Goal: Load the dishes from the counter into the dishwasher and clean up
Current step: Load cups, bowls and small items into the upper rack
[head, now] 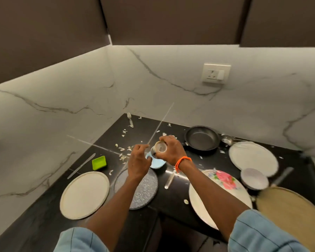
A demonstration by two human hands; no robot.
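Two hands over the counter (171,193): our right hand (168,150) grips a tipped cup (160,147); our left hand (138,161), fingers loosely bent, holds nothing. Beneath them, a blue dish (155,163); beyond right, a black pan (201,137); scraps (123,157) just left.

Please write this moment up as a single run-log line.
right hand: grips tilted cup | left hand: beside it over blue bowl | counter: plates, pan, scraps
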